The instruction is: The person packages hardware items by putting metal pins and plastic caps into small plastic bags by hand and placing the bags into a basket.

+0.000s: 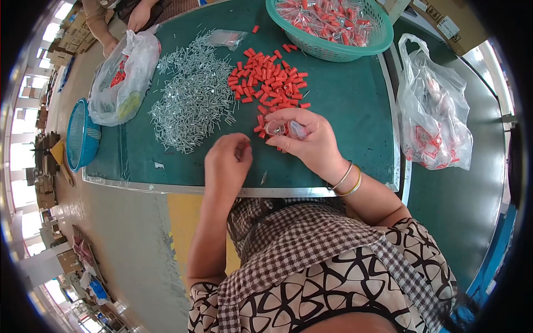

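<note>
My right hand (311, 141), with two bangles at its wrist, holds a small clear plastic bag (298, 130) between thumb and fingers, at the near edge of a heap of red plastic caps (269, 77). Something red shows at the bag's side. To the left, my left hand (229, 158) is raised over the table's near part with its fingers curled together; what they hold, if anything, is hidden. A large pile of silver screws or nails (191, 97) lies beyond it on the green table (344, 94).
A green basket (333, 53) of filled bags stands at the far right. Flat clear bags (226, 39) lie behind the heaps. A plastic sack (125, 83) and a blue basket (82, 136) are left, another sack (436, 111) right. A person's hands (139, 16) are at the far left.
</note>
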Tool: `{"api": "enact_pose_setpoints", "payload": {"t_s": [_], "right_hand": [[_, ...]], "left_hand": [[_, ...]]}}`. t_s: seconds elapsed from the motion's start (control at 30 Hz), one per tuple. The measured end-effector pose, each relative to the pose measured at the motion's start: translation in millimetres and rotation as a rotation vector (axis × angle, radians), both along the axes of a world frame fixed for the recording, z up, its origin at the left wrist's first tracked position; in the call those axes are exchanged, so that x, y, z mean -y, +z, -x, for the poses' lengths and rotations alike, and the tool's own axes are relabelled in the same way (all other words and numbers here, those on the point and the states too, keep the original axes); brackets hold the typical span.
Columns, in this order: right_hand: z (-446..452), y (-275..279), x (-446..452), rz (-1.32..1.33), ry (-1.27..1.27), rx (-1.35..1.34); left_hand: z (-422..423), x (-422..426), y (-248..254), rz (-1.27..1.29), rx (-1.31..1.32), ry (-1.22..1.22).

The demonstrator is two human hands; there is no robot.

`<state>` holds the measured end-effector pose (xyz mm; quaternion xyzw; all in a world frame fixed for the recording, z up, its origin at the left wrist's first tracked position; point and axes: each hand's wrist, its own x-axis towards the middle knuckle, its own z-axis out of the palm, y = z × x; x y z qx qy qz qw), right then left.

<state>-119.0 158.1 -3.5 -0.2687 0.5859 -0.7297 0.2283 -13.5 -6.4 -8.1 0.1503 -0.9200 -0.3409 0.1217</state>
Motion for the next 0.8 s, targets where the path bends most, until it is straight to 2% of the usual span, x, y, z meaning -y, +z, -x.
{"api": "enact_pose_setpoints", "payload": {"t_s": [0.07, 0.1, 0.23, 0.37, 0.5, 0.6, 0.63, 0.8], "right_hand": [[-2, 1, 1, -0.077, 0.011, -0.031], [-3, -3, 2, -0.077, 0.003, -0.056], [-7, -6, 4, -0.16, -0.027, -0.203], [-8, 5, 1, -0.265, -0.047, -0.326], [-7, -1, 2, -0.18, 0.015, -0.201], [-6, 0, 4, -0.114, 0.024, -0.138], [-4, -5, 4, -0.073, 0.017, -0.123], [3, -2, 0, -0.046, -0.034, -0.042]], "left_hand": [[-1, 1, 19, -0.146, -0.164, 0.05], [0, 0, 29, -0.063, -0.279, 0.001], [7, -12, 57, 0.351, -0.374, -0.261], [12, -19, 57, 0.33, -0.326, -0.305], [11, 3, 43, 0.121, -0.486, -0.17], [12, 9, 20, -0.013, -0.316, 0.0], [12, 7, 12, -0.071, -0.19, -0.019], [33, 4, -23, 0.179, -0.081, -0.134]]}}
